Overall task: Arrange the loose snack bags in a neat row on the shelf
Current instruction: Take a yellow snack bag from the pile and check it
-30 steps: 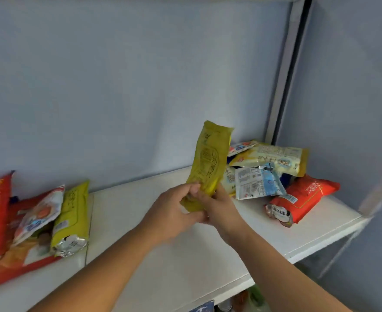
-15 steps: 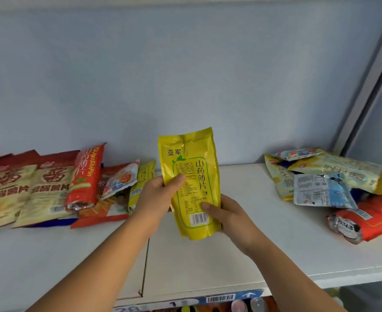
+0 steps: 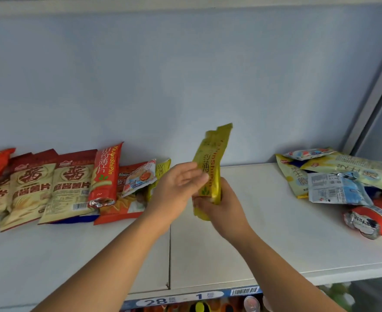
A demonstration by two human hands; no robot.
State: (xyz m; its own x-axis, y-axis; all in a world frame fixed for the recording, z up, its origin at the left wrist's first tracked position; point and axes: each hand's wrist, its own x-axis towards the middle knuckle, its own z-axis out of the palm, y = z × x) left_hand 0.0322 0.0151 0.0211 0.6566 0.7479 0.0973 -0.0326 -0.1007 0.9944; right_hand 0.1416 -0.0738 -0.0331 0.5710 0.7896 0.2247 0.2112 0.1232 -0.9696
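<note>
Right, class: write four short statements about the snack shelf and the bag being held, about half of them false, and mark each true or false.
1. The right hand grips the yellow bag near its bottom. True.
2. The yellow bag lies flat on the shelf. False: it is held upright.
3. A red bag leans in the row on the left. True.
4. The bags on the right stand in a neat row. False: they lie heaped on one another.
</note>
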